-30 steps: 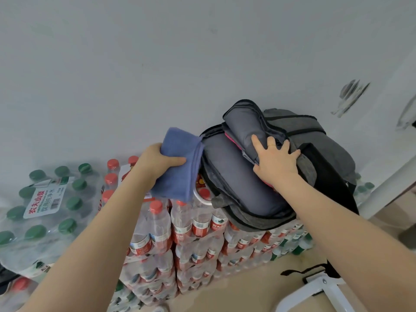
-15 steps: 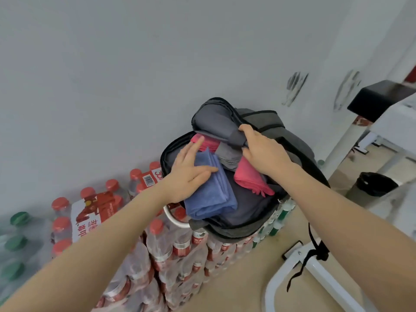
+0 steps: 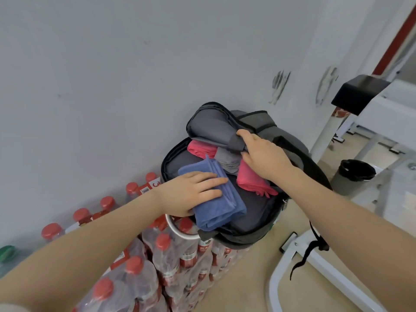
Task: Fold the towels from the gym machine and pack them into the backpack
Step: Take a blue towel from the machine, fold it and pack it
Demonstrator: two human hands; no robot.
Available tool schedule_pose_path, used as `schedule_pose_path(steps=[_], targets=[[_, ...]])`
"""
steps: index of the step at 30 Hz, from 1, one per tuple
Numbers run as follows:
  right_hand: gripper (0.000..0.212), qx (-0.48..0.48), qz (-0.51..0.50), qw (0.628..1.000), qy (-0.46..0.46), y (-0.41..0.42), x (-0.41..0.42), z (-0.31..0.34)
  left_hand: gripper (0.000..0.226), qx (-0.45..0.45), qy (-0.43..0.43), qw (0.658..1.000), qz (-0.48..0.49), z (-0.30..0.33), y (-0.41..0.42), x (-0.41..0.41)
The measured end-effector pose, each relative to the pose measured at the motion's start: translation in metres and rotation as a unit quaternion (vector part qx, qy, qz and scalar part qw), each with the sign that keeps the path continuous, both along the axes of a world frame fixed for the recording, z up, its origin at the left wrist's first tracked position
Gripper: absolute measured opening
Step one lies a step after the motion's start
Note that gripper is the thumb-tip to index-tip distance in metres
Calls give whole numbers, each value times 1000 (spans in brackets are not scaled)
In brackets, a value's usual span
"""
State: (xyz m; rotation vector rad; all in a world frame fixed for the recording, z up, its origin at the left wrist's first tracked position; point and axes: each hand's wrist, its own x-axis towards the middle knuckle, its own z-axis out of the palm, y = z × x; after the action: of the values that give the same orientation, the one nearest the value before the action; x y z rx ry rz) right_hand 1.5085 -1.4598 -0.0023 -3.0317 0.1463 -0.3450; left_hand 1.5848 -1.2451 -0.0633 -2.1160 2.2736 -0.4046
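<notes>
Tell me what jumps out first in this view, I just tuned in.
An open grey backpack sits on stacked red-capped water bottles against the wall. The left hand lies flat on a folded blue towel inside; the right hand grips the flap back above pink towels.

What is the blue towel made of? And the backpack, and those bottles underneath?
The blue towel looks like soft, fuzzy cloth, maybe microfiber, and it folds in thick layers. The backpack seems to be woven grey fabric, matte, likely nylon or polyester. The bottles look like clear shiny plastic with red caps.
</notes>
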Motion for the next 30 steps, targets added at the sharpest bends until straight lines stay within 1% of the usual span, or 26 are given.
schedule_pose_path(steps=[2,3,4,5,6,7,8,9,10,11,12,13,15,16,17,18,19,20,21,22,23,24,25,26,28,30], targets=[[50,-3,-4,1000,4,1,-1,0,50,-16,-7,1000,-16,4,0,4],[50,-3,-7,1000,9,2,-1,0,43,-32,20,999,0,10,1,6],[50,-3,-9,1000,14,2,-1,1,40,-61,97,993,23,18,2,5],[51,1,-13,1000,18,1,-1,3,40,-90,215,971,55,28,2,3],[50,8,-18,1000,24,1,0,5,40,-116,347,928,74,39,1,0],[48,19,-18,999,30,0,1,8,40,-155,474,863,86,49,-3,-3],[43,30,-17,999,31,-1,2,10,40,-184,586,782,105,53,-7,-4],[37,38,-15,999,27,-1,2,11,40,-197,692,682,127,55,-12,-6],[35,44,-15,999,15,-2,2,11,35,-188,769,589,162,52,-19,-6],[36,47,-16,999,3,-3,1,12,30,-169,807,529,201,48,-24,-8],[40,48,-18,999,-3,-4,1,12,31,-162,809,508,246,41,-30,-7],[42,48,-21,999,-4,-4,2,12,38,-166,780,527,292,34,-35,-6],[44,51,-24,998,-4,-5,3,12,59,-182,645,633,387,23,-41,-5],[44,53,-26,998,-7,-5,4,12,67,-184,580,675,418,20,-43,-8],[43,52,-29,998,-13,-4,4,12,72,-184,534,701,435,19,-43,-13],[43,50,-33,998,-21,-3,5,13,74,-188,479,738,436,17,-42,-19],[43,48,-38,998,-29,-3,5,13,71,-205,380,792,432,14,-40,-24],[42,45,-41,997,-37,-2,5,12,62,-226,248,850,406,10,-36,-25],[42,41,-43,997,-43,-1,6,12,51,-242,132,896,347,4,-33,-19],[41,37,-43,997,-48,0,6,12,43,-226,61,937,259,-3,-28,-10],[41,32,-41,997,-54,0,6,11,42,-175,22,969,175,-7,-23,-1],[41,28,-39,997,-60,1,6,10,46,-114,2,987,116,-8,-18,7],[40,25,-36,997,-64,1,7,9,53,-64,-6,994,84,-10,-15,13],[40,19,-35,997,-67,1,7,7,61,-34,-9,996,78,-9,-14,18],[39,-4,-40,997,-72,1,8,6,73,13,3,993,121,-12,-19,22],[40,-27,-48,996,-71,1,8,6,83,26,49,981,185,-10,-29,16]])
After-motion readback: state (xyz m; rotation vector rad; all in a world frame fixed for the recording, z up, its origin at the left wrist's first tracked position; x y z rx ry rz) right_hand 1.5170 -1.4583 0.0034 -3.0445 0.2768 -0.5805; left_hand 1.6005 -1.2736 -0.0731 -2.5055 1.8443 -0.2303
